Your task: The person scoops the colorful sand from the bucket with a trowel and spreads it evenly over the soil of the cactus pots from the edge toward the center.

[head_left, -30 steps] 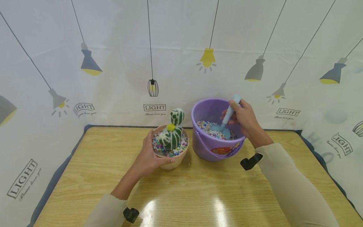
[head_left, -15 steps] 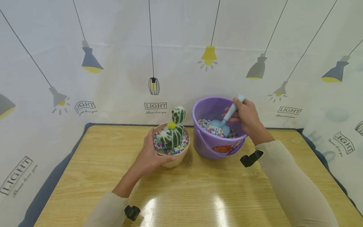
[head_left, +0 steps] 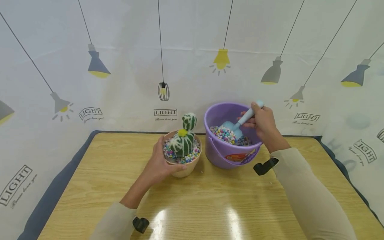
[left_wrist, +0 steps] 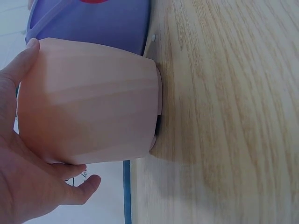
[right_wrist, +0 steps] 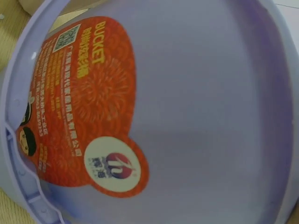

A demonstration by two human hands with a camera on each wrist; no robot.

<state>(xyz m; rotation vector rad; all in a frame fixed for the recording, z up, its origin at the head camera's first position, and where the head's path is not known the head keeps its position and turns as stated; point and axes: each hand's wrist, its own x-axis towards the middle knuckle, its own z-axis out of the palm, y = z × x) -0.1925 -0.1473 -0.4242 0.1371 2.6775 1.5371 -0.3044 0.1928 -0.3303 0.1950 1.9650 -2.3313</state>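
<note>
My left hand (head_left: 156,164) grips the near-left side of a peach-coloured flowerpot (head_left: 183,171) standing on the table, thumb across its front. In the left wrist view the flowerpot (left_wrist: 93,105) has faint ridges and a small foot. A green cactus (head_left: 183,146) with white stripes and a yellow flower rises from colourful pebbles in it. Just to the right, a purple bucket (head_left: 220,155) holds more pebbles (head_left: 223,134). My right hand (head_left: 264,123), over the bucket's right rim, holds a light blue toy shovel (head_left: 247,116) by its handle. Its blade carries pebbles inside the bucket. The right wrist view shows only the bucket (right_wrist: 196,112) close up.
The wooden table (head_left: 198,203) ends at the back against a white cloth (head_left: 129,83) printed with hanging lamps. The bucket's handle (head_left: 219,154) hangs down its front. A stray pebble (head_left: 202,172) lies between flowerpot and bucket.
My right hand has tilted the shovel's handle to the right, and its blade has come up with pebbles in it. The left hand stays on the flowerpot.
</note>
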